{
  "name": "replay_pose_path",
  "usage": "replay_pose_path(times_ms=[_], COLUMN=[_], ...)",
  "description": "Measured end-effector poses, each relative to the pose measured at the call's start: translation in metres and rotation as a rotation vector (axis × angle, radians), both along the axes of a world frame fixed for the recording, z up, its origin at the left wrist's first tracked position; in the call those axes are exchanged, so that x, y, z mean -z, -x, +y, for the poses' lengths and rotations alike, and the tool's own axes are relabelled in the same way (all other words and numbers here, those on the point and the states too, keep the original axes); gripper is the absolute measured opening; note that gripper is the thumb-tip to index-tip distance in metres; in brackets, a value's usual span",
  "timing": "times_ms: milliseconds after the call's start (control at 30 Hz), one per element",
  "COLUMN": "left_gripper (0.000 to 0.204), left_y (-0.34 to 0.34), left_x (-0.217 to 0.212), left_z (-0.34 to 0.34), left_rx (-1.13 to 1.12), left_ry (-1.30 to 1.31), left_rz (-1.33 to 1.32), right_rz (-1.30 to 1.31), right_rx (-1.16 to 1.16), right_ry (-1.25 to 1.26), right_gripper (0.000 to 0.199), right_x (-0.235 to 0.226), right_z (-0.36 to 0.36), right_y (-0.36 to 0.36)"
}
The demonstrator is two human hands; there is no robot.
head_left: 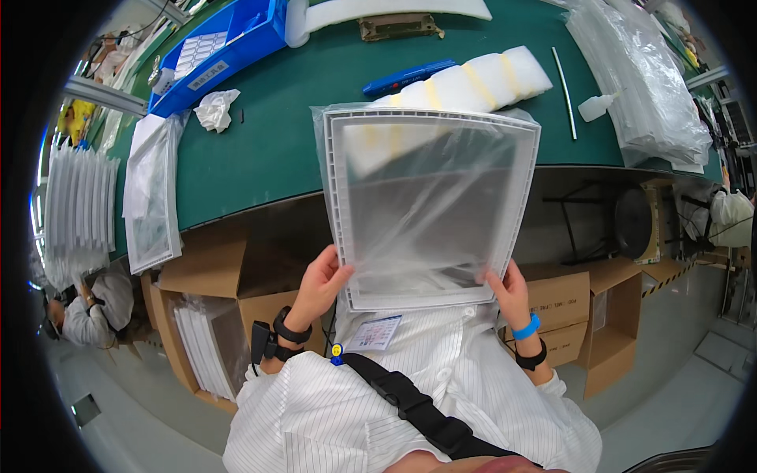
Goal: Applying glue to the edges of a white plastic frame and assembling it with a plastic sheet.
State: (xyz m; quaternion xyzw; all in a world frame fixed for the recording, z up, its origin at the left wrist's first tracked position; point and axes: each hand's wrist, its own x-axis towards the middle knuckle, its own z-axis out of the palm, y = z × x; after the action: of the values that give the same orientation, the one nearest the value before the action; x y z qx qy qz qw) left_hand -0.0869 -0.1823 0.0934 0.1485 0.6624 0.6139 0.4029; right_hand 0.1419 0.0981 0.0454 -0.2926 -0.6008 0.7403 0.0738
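A white rectangular plastic frame (335, 181) in a clear plastic bag (430, 213) is held up in front of my body, its far edge over the green table. My left hand (321, 277) grips its lower left side, thumb on the front and fingers partly behind. On the lower right side, my right hand (510, 289) holds it the same way. Through the bagged opening I see the table and a white foam strip (473, 80) with yellow bands. Just beyond the frame lies a blue pen-like tool (408, 77).
A blue tool bin (217, 67) and crumpled tissue (215, 110) sit on the green table (260, 150). Another bagged frame (154, 201) overhangs its left edge. Stacked clear bags (635, 79), a white bottle (597, 106) and a thin rod (564, 93) lie right. Cardboard boxes (611, 331) stand below.
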Motion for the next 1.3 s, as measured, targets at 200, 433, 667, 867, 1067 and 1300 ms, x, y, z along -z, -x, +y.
replay_pose_path(times_ms=[200, 433, 667, 867, 1067, 1300], left_gripper=[0.067, 0.052, 0.036, 0.027, 0.028, 0.022], left_y=[-0.032, -0.041, 0.007, 0.020, 0.014, -0.027], left_x=[0.021, 0.019, -0.050, -0.069, -0.066, -0.060], left_z=[-0.018, 0.002, 0.037, 0.067, 0.105, 0.138], left_rx=[0.084, -0.262, -0.533, -0.560, -0.549, 0.094], left_ry=[0.035, 0.236, 0.009, -0.187, -0.254, -0.388], left_rz=[0.023, 0.433, 1.044, 1.290, 1.185, 1.043], right_rz=[0.010, 0.029, 0.236, 0.327, 0.345, 0.082], right_rx=[0.072, 0.194, 0.264, 0.456, 0.453, 0.715], right_ry=[-0.120, -0.181, -0.339, -0.314, -0.755, -0.903], right_gripper=[0.023, 0.016, 0.021, 0.028, 0.034, 0.049], right_x=[0.001, -0.019, -0.077, -0.134, -0.184, -0.262], right_z=[-0.014, -0.022, 0.001, 0.030, 0.070, 0.188], right_y=[-0.005, 0.016, 0.043, 0.044, 0.037, 0.001])
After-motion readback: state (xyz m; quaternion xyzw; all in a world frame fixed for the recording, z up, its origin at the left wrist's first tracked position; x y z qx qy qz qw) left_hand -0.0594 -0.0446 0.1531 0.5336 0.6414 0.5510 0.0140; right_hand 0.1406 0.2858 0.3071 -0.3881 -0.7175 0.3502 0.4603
